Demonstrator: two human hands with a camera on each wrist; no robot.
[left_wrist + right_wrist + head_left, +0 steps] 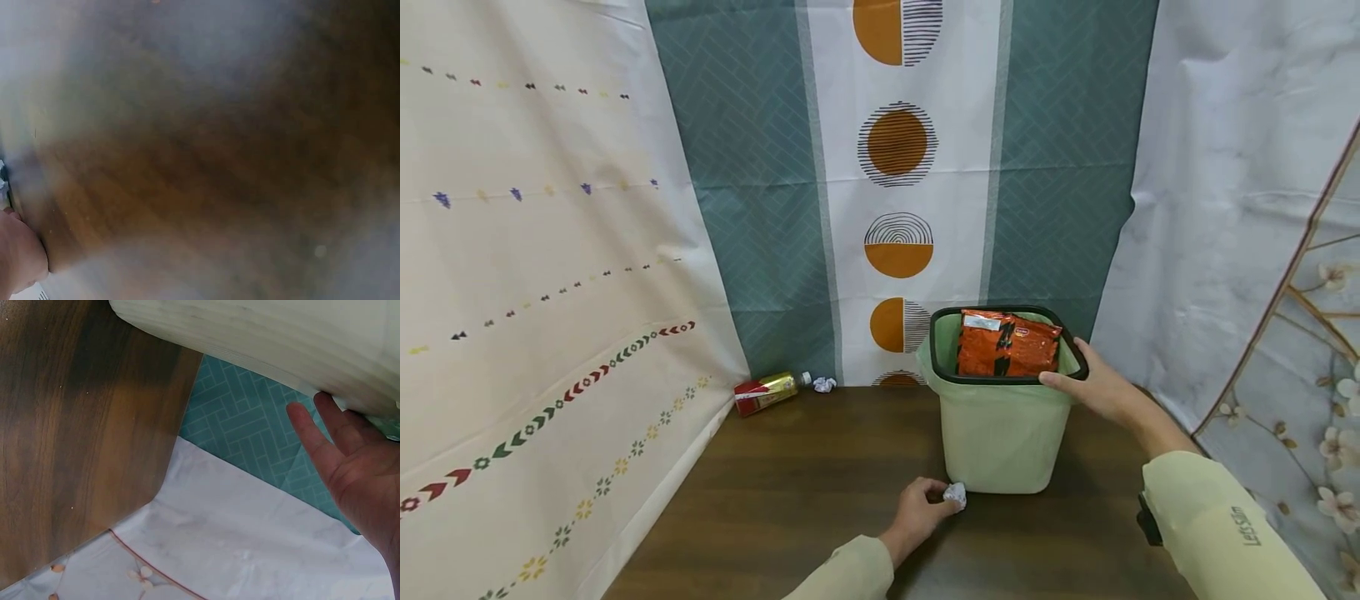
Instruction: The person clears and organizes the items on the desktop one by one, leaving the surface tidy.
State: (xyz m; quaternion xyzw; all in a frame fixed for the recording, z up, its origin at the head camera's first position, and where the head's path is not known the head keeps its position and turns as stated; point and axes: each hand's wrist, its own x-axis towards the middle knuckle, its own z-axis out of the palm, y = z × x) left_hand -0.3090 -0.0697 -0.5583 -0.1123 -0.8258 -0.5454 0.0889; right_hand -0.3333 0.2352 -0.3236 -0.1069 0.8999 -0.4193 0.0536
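Observation:
My left hand [917, 510] pinches a crumpled white paper ball [955, 496] just above the table, beside the lower front of the trash bin [1003, 437]. Only part of that hand [22, 253] shows at the edge of the left wrist view, which is mostly blurred. The bin is pale green with a black rim and a light green liner, and an orange-red snack packet [1009, 343] lies in its mouth. At the rim's right corner, my right hand [1097, 385] holds the bin between thumb and fingers. Two fingers look fairly straight against its wall in the right wrist view; the thumb is hidden there.
A bottle [767, 393] with a red and gold label lies on its side at the table's back left. Next to its cap is another crumpled paper ball [824, 384]. Patterned curtains [752, 167] hang behind and beside the dark wooden table [820, 467].

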